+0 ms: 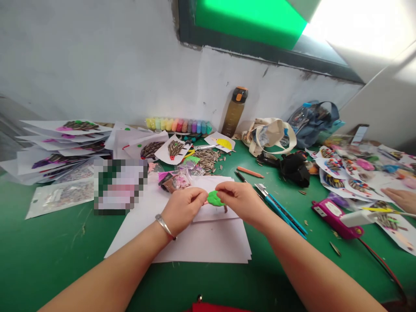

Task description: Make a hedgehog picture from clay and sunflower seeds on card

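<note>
Both my hands meet above a stack of white paper sheets (208, 242) on the green table. My left hand (182, 208), with a silver bracelet at the wrist, pinches the left edge of a flat piece of green clay (214, 198). My right hand (238, 199) is closed on the clay's right and top edge. The clay is a small flattened disc held just above the paper. A thin dark stick pokes down below the right hand's fingers.
Sunflower seeds (208, 159) lie in a pile behind the paper. A row of coloured clay tubs (178, 125) and a brown bottle (234, 112) stand by the wall. Blue-handled knives (281, 210), a pink box (336, 216), finished craft sheets (61, 147) and another person's hand (401, 198) surround me.
</note>
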A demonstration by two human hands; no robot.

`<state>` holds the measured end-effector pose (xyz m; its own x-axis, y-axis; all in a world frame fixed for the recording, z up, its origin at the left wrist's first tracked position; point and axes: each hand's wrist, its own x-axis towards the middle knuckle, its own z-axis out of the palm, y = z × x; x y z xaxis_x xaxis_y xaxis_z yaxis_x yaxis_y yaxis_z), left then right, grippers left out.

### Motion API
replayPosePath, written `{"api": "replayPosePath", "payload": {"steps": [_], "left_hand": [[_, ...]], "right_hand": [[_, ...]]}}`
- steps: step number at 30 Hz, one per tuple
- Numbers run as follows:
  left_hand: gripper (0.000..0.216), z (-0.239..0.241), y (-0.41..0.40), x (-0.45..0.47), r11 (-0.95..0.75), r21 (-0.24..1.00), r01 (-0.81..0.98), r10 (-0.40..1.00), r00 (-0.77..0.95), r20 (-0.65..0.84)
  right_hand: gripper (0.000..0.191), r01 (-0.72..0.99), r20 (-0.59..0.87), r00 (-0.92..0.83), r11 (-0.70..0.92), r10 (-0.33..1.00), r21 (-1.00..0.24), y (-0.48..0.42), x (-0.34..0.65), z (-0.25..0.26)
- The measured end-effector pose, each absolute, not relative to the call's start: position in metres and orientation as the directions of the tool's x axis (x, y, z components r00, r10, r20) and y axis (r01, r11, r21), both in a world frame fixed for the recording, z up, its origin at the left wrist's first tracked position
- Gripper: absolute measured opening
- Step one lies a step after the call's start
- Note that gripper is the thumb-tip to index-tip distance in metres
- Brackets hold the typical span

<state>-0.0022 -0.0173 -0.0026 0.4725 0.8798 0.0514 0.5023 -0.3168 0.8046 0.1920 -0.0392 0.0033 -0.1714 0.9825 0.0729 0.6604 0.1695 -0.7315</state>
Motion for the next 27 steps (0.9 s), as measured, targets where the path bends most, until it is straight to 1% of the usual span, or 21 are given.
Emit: {"api": "replayPosePath", "payload": {"steps": [6,11,13,17,20,23,27], "left_hand": [[0.032,-0.004,-0.017,-0.003,-0.338,0.788,0.515,0.881,0.468,0.071],[0.032,-0.007,-0.015,-0.004,-0.335,0.783,0.524,0.882,0.467,0.065],[0.032,-0.008,-0.014,-0.004,-0.331,0.78,0.531,0.882,0.468,0.057],[0.033,-0.008,-0.015,-0.004,-0.329,0.773,0.543,0.881,0.471,0.044],[0.032,-0.007,-0.015,-0.003,-0.33,0.771,0.544,0.88,0.472,0.044],[0.032,-0.006,-0.016,-0.003,-0.331,0.771,0.544,0.882,0.469,0.048],[0.032,-0.006,-0.016,-0.003,-0.325,0.775,0.542,0.884,0.466,0.045]], "right_hand": [[0.025,0.574,0.008,-0.078,0.052,0.997,-0.818,-0.036,0.197,-0.02],[0.022,0.521,0.037,-0.087,0.077,0.996,-0.85,-0.035,0.2,-0.025],[0.021,0.496,0.033,-0.051,0.054,0.998,-0.867,-0.035,0.202,-0.025],[0.029,0.405,-0.01,-0.009,-0.005,1.0,-0.914,-0.036,0.206,-0.026],[0.019,0.426,-0.003,-0.06,0.023,0.998,-0.904,-0.039,0.207,-0.023],[0.022,0.484,0.017,-0.118,0.072,0.993,-0.872,-0.041,0.205,-0.017],[0.021,0.542,0.051,-0.092,0.093,0.994,-0.835,-0.043,0.203,-0.013]]}}
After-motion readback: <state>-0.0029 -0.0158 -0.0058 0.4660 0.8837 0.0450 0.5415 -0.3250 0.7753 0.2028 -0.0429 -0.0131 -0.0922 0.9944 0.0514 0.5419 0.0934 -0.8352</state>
